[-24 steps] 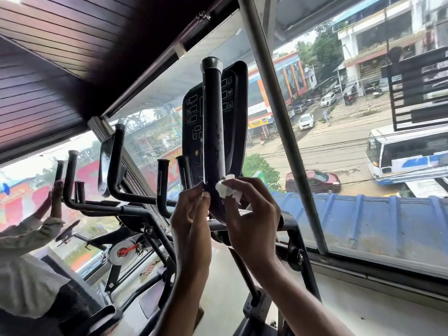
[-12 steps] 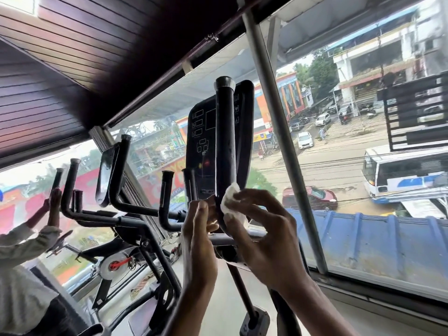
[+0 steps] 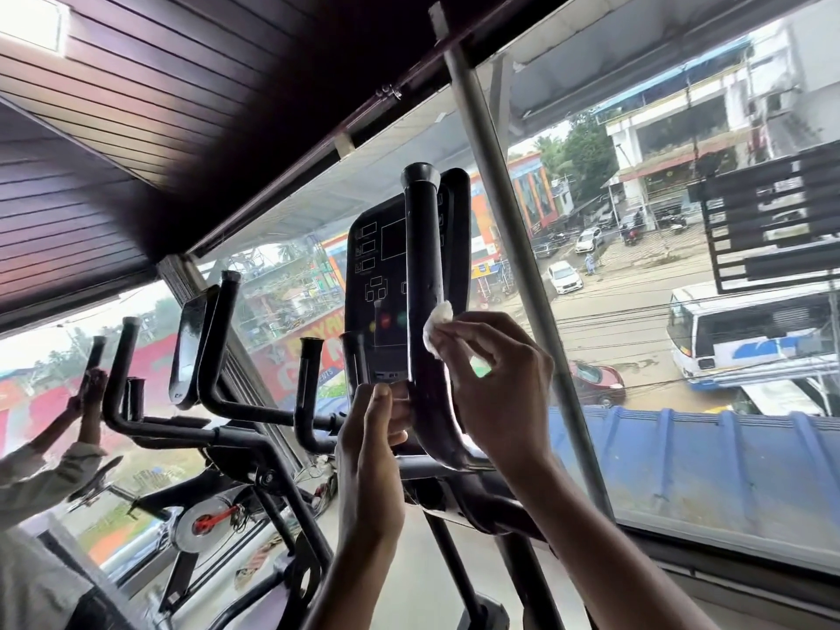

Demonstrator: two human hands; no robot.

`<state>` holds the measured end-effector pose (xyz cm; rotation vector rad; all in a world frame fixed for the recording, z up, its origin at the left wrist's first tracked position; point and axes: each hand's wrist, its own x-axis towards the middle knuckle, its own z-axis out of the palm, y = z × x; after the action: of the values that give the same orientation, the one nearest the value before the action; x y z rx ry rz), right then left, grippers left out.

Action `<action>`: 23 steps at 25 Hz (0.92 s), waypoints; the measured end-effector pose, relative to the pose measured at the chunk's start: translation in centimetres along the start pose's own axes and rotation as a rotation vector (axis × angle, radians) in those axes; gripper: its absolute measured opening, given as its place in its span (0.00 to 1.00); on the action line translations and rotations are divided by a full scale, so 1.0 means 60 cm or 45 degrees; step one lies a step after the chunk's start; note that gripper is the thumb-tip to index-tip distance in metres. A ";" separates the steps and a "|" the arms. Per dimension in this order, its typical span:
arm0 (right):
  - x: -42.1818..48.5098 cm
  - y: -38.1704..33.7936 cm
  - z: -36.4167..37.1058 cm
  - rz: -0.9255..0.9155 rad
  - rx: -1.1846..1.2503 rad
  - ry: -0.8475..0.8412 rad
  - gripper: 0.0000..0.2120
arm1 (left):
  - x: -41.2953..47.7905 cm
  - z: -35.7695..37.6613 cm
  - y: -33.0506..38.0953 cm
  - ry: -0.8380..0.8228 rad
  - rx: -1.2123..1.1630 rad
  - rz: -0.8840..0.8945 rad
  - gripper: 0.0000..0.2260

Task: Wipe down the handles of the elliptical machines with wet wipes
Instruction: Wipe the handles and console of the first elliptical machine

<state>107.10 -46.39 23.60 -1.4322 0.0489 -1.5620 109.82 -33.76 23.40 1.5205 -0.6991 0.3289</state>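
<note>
Handle: black upright bar (image 3: 422,266) of the nearest elliptical, capped at the top, curving toward the frame at its foot.
Wet wipe: small white wad (image 3: 437,327) pressed on the handle's right side about midway up.
Right hand: reaches up from the lower right (image 3: 495,379); grip clamped on the wet wipe, thumb and forefingers pinching it, other fingers loosely spread.
Left hand: raised beside it and lower (image 3: 370,447); grip clamped on the handle's lower stretch just under the console, back of the hand toward the room.
Console: dark panel (image 3: 377,275) directly behind the handle, with outlined boxes and a red and a green dot.
Second machine: to the left (image 3: 213,356), similar black bars, its own tilted screen.
Other person: far left, light sleeve (image 3: 45,475), a hand up on a far bar.
Window: glass (image 3: 636,311) behind the machines; a white bus (image 3: 750,334) and red car (image 3: 595,384) on the street below.
</note>
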 end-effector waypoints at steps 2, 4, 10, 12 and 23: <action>-0.033 0.003 -0.014 0.047 0.026 -0.039 0.03 | -0.001 -0.002 0.003 -0.010 0.026 0.041 0.13; -0.051 0.008 -0.016 0.030 0.022 -0.006 0.03 | -0.001 0.001 0.002 0.020 0.067 0.068 0.11; 0.068 0.013 0.040 -0.067 0.005 0.113 0.02 | 0.026 0.026 0.009 0.099 0.129 0.161 0.17; 0.108 0.017 0.051 -0.042 0.016 0.122 0.02 | 0.035 0.033 0.017 0.110 0.111 0.191 0.19; 0.059 0.032 0.030 0.069 0.042 0.062 0.02 | 0.050 0.038 0.020 0.084 0.116 0.178 0.14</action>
<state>110.28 -48.71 25.58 -1.3569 0.0901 -1.5463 110.90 -36.58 25.92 1.5434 -0.7482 0.5198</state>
